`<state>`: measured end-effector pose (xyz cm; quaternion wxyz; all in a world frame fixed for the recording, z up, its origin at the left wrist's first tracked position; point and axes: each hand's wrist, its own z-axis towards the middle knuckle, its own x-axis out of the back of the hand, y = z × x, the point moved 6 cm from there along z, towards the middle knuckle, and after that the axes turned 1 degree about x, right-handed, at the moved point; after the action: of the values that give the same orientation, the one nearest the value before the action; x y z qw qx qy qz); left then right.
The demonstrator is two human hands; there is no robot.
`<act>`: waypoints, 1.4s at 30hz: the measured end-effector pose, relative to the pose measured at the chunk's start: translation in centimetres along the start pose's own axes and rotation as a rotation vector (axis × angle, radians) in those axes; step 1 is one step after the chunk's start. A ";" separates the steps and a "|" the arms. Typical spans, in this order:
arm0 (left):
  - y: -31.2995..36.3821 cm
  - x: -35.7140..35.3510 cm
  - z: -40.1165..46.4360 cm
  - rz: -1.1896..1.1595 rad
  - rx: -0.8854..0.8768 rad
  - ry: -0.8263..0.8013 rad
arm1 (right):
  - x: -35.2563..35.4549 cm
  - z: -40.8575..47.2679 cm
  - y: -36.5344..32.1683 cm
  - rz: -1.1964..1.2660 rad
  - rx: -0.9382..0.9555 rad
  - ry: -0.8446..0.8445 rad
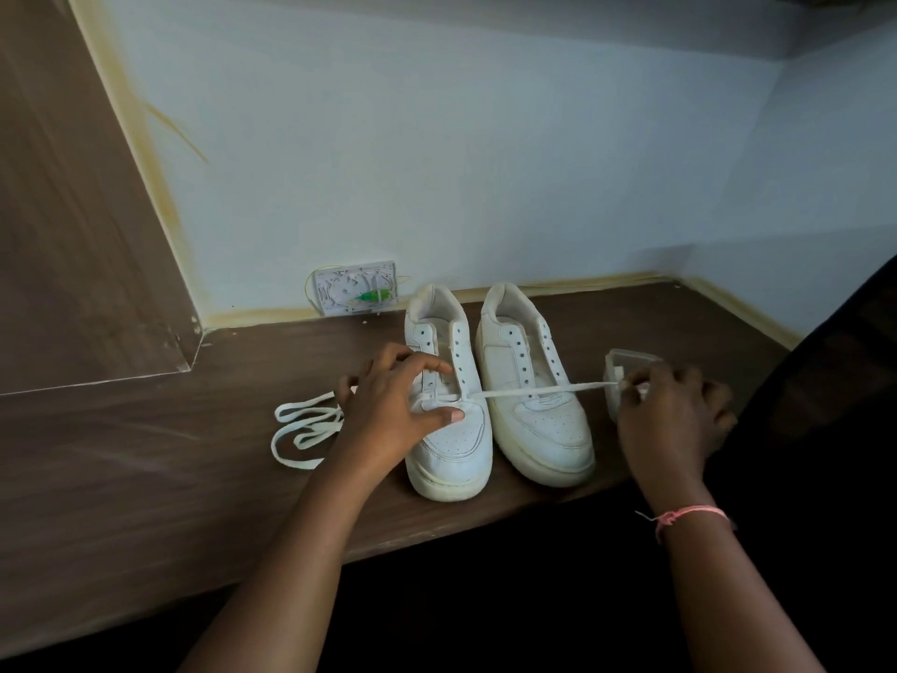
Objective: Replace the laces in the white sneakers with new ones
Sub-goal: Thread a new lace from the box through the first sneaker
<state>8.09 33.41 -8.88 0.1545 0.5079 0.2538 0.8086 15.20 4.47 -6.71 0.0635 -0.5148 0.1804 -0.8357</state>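
Two white sneakers stand side by side on a brown wooden desk (145, 478), toes toward me. My left hand (393, 410) presses on the left sneaker (451, 444) over its lower eyelets, thumb on the toe side. A white lace (539, 393) runs taut from that sneaker's lowest eyelets across the right sneaker (534, 420) to my right hand (670, 410), which pinches the lace end. The rest of the same lace lies looped (306, 429) on the desk left of my left hand. The upper eyelets of both sneakers hold no lace.
A small clear plastic container (626, 361) sits right of the sneakers, partly behind my right hand. A white wall box with a green part (357, 293) is at the back wall. The desk's front edge runs just below the sneakers' toes.
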 end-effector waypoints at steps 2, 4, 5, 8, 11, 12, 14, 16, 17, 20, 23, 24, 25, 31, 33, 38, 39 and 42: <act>-0.4 0.2 -0.3 -0.028 -0.016 0.031 | -0.2 -1.2 -2.3 0.070 0.132 0.023; -1.0 0.2 -0.5 -0.059 0.014 0.051 | -0.5 -2.8 -5.6 0.136 0.334 0.053; -1.2 0.2 -0.6 -0.072 0.032 0.054 | -1.0 -3.8 -7.1 0.141 0.429 0.054; -1.0 0.1 -0.9 -0.053 0.048 0.040 | -3.1 -5.8 -10.0 0.148 0.538 -0.025; -0.3 0.0 -0.8 0.057 -0.016 0.023 | -4.3 -6.2 -10.6 0.184 0.534 -0.073; 0.0 0.0 -0.7 0.088 -0.038 0.022 | -4.2 -6.1 -10.5 0.199 0.531 -0.067; 0.0 0.1 -0.5 0.129 -0.037 0.020 | -3.5 -5.5 -10.2 0.223 0.529 -0.044; -0.4 0.1 -0.5 0.143 0.001 -0.008 | -2.2 -4.4 -9.0 0.249 0.479 -0.017; -0.5 0.0 -0.5 0.134 0.018 -0.023 | -1.6 -3.5 -7.9 0.257 0.421 0.002; -0.7 0.0 -0.5 0.114 0.042 -0.036 | 0.3 -0.5 -3.1 0.205 0.186 0.091; -0.6 0.1 -0.5 0.103 0.040 -0.022 | 0.6 0.4 0.1 0.110 0.046 0.107; -0.5 0.2 -0.5 0.100 0.034 -0.003 | 0.4 0.2 0.1 0.080 0.056 0.102; -0.5 0.4 -0.6 0.099 0.029 0.026 | 0.2 -0.2 -0.7 0.067 0.102 0.102; -2.4 1.5 -3.3 0.131 0.187 0.153 | -2.9 -5.6 -9.6 0.162 0.518 -0.024; -2.7 1.3 -3.9 0.131 0.229 0.128 | -3.9 -6.5 -10.5 0.157 0.531 -0.060; -1.2 0.7 -3.2 0.127 0.159 0.181 | -3.9 -6.0 -10.2 0.258 0.485 -0.070; -0.8 0.4 -3.0 0.131 0.103 0.161 | -3.9 -5.9 -9.9 0.269 0.471 -0.077; -0.3 -0.2 -2.2 0.159 0.034 0.071 | -3.5 -6.0 -9.6 0.297 0.443 -0.077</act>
<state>6.23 33.04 -9.97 0.0718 0.4999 0.2316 0.8314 12.32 15.77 -8.60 0.3033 -0.4878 0.0642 -0.8160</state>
